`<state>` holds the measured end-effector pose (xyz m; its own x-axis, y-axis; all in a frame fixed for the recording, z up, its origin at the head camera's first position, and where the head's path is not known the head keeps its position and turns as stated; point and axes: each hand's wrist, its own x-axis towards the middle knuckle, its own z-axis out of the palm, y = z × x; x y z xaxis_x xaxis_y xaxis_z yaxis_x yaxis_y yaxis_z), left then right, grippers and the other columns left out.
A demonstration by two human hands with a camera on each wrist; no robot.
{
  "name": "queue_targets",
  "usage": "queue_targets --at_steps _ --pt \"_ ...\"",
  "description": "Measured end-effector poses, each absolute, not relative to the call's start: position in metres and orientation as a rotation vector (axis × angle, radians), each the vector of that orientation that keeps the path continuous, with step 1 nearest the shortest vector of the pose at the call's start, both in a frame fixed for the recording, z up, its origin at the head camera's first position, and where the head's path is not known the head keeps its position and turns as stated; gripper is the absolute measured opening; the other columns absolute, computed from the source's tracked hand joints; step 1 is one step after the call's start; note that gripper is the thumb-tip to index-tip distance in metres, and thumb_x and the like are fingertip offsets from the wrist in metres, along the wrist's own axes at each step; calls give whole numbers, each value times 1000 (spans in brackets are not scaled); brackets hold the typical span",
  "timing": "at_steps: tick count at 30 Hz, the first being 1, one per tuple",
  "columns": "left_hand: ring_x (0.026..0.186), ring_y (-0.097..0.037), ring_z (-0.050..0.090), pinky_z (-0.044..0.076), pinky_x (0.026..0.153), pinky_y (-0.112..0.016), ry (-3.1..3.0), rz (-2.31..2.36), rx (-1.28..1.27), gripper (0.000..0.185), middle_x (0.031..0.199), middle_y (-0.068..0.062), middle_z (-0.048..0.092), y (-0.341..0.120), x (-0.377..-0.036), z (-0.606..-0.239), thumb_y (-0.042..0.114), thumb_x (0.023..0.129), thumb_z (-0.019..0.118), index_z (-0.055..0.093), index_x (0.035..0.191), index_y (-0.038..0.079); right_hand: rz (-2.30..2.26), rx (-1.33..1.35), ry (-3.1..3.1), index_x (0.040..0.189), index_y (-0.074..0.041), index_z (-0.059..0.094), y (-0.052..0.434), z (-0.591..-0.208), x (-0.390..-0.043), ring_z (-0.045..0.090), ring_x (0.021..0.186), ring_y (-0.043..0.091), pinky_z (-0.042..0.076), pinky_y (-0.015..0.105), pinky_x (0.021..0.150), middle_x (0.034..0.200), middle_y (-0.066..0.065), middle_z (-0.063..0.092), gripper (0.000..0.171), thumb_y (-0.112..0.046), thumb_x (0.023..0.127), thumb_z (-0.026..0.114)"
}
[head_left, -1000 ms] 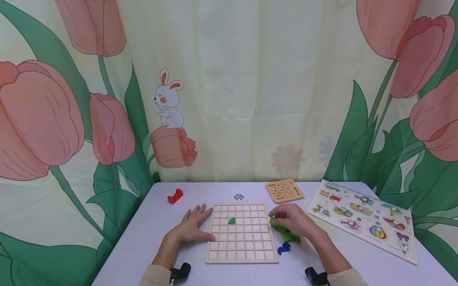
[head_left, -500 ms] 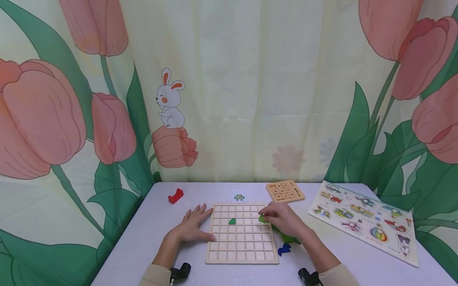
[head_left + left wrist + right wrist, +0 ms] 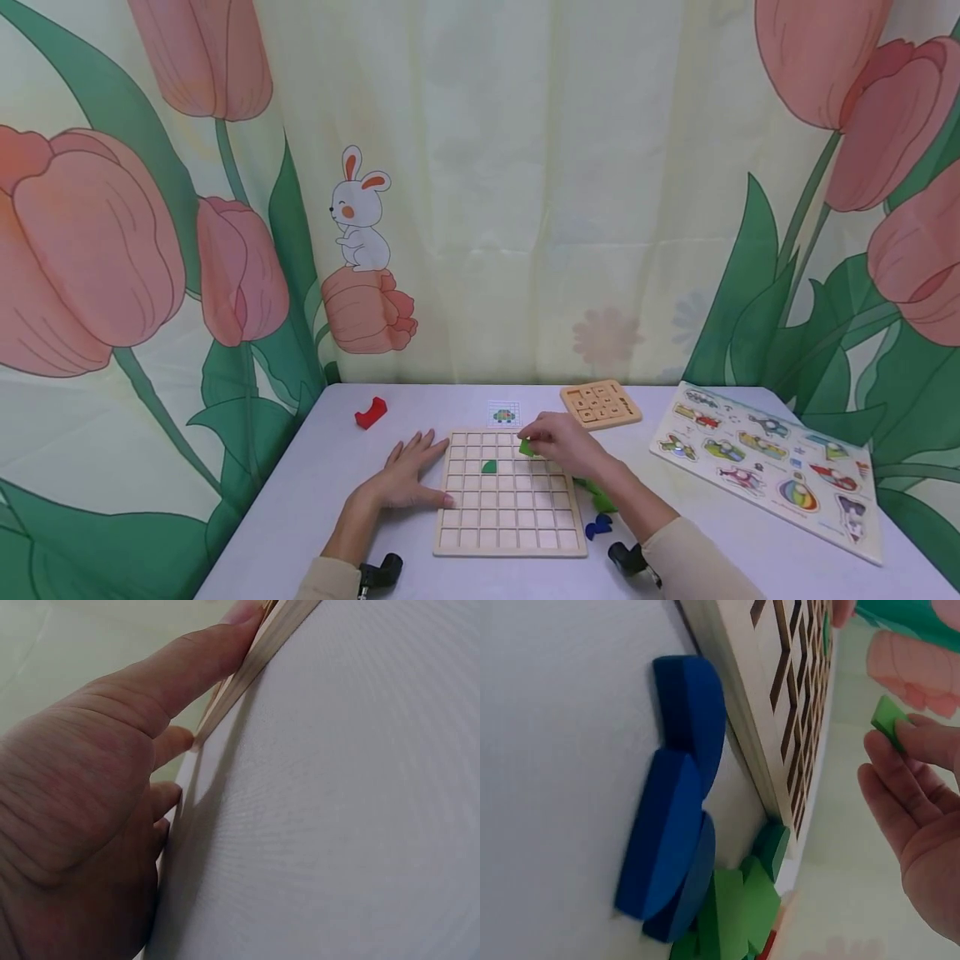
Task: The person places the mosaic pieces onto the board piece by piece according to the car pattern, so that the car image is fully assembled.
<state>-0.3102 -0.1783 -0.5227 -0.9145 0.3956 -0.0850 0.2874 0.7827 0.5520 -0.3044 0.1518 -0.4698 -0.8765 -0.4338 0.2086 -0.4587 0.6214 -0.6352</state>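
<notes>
My right hand [image 3: 564, 444] pinches a green piece [image 3: 527, 447] over the grid board [image 3: 510, 533], apparently its upper right cells. My left hand [image 3: 402, 477] lies spread flat on the table [image 3: 300, 517], fingertips touching the board's left edge.

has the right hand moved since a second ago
Yes. The right hand, pinching a green piece, went left from beside the grid board to over its upper right cells, nearer the placed green piece.

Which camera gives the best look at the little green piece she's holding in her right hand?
The right wrist view: the green piece sits large, pinched at the right hand's fingertips. The head view shows it tiny over the grid board. The left wrist view misses it.
</notes>
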Motion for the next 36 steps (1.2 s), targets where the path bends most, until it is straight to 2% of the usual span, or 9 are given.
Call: queue_targets --at_steps 4,11,24,36 --pt "163 -37 7 0 129 -65 2788 806 533 112 174 -11 21 -177 -310 -522 67 68 83 38 163 26 1048 823 -2834 114 -9 80 144 -470 -308 60 84 8 53 22 73 93 -3 71 19 -6 96 72" --pt "163 -38 7 -1 128 -66 2770 822 538 113 174 -12 21 -178 -310 -523 67 68 84 38 162 25 960 893 -2862 112 -8 81 133 -471 -313 66 92 8 57 29 83 99 -3 75 19 -4 95 73" --pt "163 -38 6 -1 128 -65 2780 813 531 113 174 -12 20 -179 -312 -524 68 68 84 38 162 25 948 953 -2852 107 -5 81 121 -478 -317 68 93 15 58 32 82 99 2 76 19 3 93 71" --pt "163 -38 7 0 128 -65 2781 800 529 112 174 -13 21 -179 -312 -524 68 68 83 39 162 25 949 978 -2884 108 -6 82 116 -485 -320 69 97 15 58 32 85 102 1 76 18 0 94 72"
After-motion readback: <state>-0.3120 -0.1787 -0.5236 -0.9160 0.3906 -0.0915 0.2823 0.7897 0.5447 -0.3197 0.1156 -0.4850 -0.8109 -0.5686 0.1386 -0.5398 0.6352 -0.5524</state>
